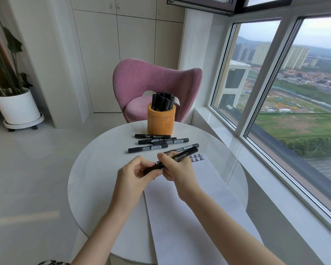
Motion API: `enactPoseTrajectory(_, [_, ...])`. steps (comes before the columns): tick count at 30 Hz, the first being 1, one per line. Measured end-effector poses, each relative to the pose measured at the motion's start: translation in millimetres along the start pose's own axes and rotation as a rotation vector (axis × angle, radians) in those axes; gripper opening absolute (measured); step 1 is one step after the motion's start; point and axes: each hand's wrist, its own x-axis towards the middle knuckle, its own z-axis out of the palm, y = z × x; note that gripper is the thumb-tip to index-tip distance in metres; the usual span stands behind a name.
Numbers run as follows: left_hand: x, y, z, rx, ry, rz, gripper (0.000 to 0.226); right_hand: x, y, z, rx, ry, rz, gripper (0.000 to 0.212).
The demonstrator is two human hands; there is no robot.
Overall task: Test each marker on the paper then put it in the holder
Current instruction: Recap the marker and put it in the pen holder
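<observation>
Above the white paper [189, 207], both hands hold one black marker [182, 155]. My right hand [177, 172] grips its barrel, while my left hand [134, 175] pinches the lower cap end. The marker slants up to the right. Black test marks [198, 157] are written at the paper's far edge. Several loose black markers [153, 143] lie on the round white table [96, 169] beyond my hands. Behind them stands the orange holder [161, 121] with several black markers upright in it.
A pink chair [155, 81] stands just past the table. Large windows [275, 92] run along the right side. A potted plant in a white pot [15, 109] sits on the floor at the far left.
</observation>
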Motion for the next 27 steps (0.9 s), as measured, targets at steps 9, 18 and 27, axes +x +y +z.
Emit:
enactPoseTrajectory(9, [-3, 6, 4, 0.111, 0.054, 0.160, 0.018, 1, -5, 2, 0.029, -0.042, 0.030, 0.043])
enactPoseTrajectory(18, [13, 1, -5, 0.191, 0.184, 0.079, 0.002, 1, -10, -11, -0.283, -0.022, -0.033, 0.036])
enactPoseTrajectory(27, [22, 8, 0, 0.200, 0.179, 0.034, 0.021, 17, 0, -10, -0.879, -0.145, -0.695, 0.013])
